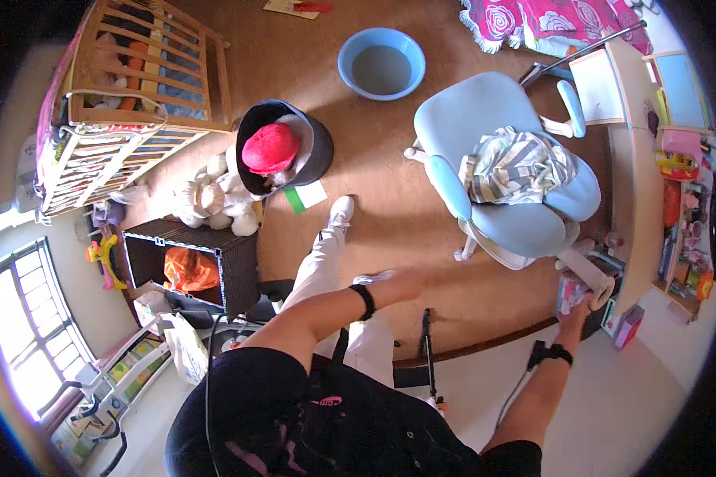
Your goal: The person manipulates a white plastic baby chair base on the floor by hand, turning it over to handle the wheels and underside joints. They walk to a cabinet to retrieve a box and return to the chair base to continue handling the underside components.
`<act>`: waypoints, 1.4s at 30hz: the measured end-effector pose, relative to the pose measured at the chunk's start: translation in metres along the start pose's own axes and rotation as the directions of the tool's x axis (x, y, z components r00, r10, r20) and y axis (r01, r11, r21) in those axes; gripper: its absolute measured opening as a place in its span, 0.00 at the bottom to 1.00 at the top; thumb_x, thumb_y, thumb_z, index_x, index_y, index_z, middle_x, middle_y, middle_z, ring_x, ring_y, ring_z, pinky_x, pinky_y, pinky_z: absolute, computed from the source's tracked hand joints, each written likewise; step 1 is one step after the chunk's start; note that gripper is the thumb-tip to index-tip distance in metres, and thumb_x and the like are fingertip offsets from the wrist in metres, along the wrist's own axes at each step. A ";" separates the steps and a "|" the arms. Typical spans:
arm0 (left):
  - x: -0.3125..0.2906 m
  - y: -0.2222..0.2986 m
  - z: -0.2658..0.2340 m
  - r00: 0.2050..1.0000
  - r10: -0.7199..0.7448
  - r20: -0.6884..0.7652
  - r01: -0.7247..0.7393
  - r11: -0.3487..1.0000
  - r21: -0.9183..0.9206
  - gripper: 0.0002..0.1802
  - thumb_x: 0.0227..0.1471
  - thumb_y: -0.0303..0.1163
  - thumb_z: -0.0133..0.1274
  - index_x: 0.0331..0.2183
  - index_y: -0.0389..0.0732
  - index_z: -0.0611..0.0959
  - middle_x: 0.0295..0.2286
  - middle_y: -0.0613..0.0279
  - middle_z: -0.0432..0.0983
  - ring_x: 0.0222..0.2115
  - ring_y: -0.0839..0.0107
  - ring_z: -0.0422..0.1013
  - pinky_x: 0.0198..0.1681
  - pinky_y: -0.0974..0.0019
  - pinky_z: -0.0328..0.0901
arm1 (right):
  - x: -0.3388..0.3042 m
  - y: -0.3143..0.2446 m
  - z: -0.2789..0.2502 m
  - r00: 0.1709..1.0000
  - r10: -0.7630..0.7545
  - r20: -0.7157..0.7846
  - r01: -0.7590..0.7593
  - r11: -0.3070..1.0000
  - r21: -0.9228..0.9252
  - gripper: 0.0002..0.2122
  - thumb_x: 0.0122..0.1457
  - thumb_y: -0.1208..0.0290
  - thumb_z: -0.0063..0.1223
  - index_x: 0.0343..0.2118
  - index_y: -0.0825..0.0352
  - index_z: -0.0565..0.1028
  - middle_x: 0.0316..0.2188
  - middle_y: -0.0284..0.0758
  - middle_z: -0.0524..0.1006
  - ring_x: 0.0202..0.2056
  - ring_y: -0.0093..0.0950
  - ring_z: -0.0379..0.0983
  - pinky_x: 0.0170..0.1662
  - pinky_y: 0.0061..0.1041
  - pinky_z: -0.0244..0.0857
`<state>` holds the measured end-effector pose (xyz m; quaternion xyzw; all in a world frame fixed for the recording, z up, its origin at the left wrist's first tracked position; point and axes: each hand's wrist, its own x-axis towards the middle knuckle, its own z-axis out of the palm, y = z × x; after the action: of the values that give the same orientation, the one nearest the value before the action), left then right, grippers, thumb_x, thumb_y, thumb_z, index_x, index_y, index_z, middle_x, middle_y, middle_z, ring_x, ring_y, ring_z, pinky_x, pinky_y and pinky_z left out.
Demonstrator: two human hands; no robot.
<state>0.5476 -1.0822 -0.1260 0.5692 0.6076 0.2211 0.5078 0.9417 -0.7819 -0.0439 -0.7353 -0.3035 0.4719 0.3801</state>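
Note:
My left hand [402, 288] reaches across in front of my body, over the wooden floor. It is smeared by motion, so its fingers cannot be made out. Out to the right, my right hand [576, 312] is beside a beige round-ended piece [601, 292] low by the desk. Its fingers are too small and partly hidden to tell whether they grip it. Close by stands a light blue chair [477, 107] with a striped grey and white cloth [519, 168] bunched on it. Both wrists wear black bands.
A blue basin [382, 40] sits on the floor ahead. To the left are a dark bin [318, 155] holding a red item, white plush toys [215, 195], a black woven box [239, 270] with orange cloth, and a wooden crib [147, 115]. A desk [640, 183] lines the right side.

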 end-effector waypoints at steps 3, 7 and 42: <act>-0.021 -0.034 0.010 0.992 -0.078 -0.095 0.074 0.996 -0.046 0.20 0.49 0.31 0.45 0.45 0.35 0.71 0.41 0.42 0.71 0.43 0.50 0.68 0.44 0.54 0.64 | -0.031 0.044 0.058 0.939 -0.299 0.168 0.335 0.906 -0.260 0.32 0.53 0.50 0.49 0.55 0.65 0.59 0.47 0.42 0.67 0.46 0.38 0.65 0.50 0.39 0.58; -0.041 -0.102 0.018 0.904 -0.416 -0.095 0.425 0.897 0.119 0.15 0.46 0.31 0.44 0.38 0.37 0.74 0.38 0.44 0.73 0.41 0.48 0.70 0.44 0.51 0.64 | -0.192 -0.017 0.206 0.682 -0.012 0.732 0.723 0.164 -0.671 0.34 0.48 0.62 0.58 0.56 0.71 0.57 0.53 0.52 0.61 0.52 0.44 0.60 0.57 0.39 0.52; 0.017 -0.152 0.020 0.788 -0.550 -0.277 0.495 0.833 -0.247 0.19 0.45 0.37 0.49 0.39 0.37 0.74 0.35 0.47 0.75 0.37 0.49 0.71 0.41 0.52 0.65 | -0.098 0.130 0.373 0.362 -0.107 0.926 0.901 -0.213 -0.377 0.34 0.38 0.58 0.66 0.44 0.69 0.59 0.39 0.47 0.71 0.42 0.46 0.68 0.43 0.41 0.64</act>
<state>0.4974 -1.1116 -0.2684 0.2889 0.7989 0.2138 0.4822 0.5718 -0.8270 -0.2074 -0.3425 -0.9223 0.1228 -0.1298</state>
